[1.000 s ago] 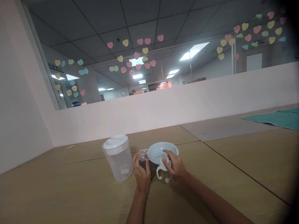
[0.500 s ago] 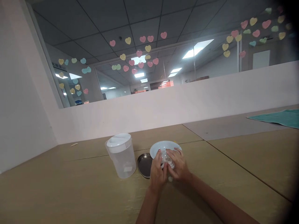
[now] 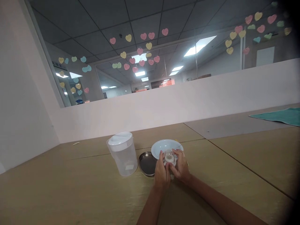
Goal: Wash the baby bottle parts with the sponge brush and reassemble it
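Observation:
Between my two hands is a small round white piece with a clear domed top (image 3: 169, 155), its kind unclear. My left hand (image 3: 161, 170) is closed against its left side, with the thumb at the near edge. My right hand (image 3: 181, 165) grips the right side, fingers curled over the top and thumb close to the left one. Just behind sits a pale blue-white bowl (image 3: 160, 146), partly covered by my hands. A dark metal dish (image 3: 147, 164) lies to the left of my left hand.
Left of the metal dish stands a clear plastic pitcher (image 3: 125, 161) with a white lid. A teal cloth (image 3: 281, 116) lies at the far right of the wooden table (image 3: 93, 193). Behind it rises a white wall (image 3: 145, 112) below a window with heart-shaped notes.
The held piece has tilted so its clear domed top and white ring show more plainly. My fingers have shifted outward to its sides. The view has moved slightly.

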`<state>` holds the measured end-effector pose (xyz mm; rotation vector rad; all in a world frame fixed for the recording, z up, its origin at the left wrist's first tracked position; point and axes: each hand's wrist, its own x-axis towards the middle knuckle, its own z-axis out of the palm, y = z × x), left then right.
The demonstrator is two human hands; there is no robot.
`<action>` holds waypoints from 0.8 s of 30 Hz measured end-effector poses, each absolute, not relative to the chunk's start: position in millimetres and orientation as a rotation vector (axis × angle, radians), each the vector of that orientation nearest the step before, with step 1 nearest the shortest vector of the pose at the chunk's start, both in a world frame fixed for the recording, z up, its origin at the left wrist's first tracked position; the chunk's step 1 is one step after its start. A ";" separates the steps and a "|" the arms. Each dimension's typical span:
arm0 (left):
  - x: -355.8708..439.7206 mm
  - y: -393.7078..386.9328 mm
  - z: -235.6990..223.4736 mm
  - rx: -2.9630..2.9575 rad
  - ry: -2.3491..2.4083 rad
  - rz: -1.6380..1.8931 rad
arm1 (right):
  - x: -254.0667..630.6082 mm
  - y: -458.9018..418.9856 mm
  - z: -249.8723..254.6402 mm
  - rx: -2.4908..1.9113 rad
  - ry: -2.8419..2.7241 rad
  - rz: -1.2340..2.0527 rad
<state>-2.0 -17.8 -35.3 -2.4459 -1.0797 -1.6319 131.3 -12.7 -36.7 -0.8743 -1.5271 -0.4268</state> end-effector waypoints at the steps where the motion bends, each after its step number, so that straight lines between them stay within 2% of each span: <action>1: -1.5 -17.8 -36.0 -2.445 -1.102 -1.645 | 130.4 -12.9 -37.2 -0.887 -1.518 -0.401; 24: -2.8 -16.5 -36.3 -2.482 -1.099 -1.608 | 126.0 -8.9 -43.8 -0.878 -1.496 -0.336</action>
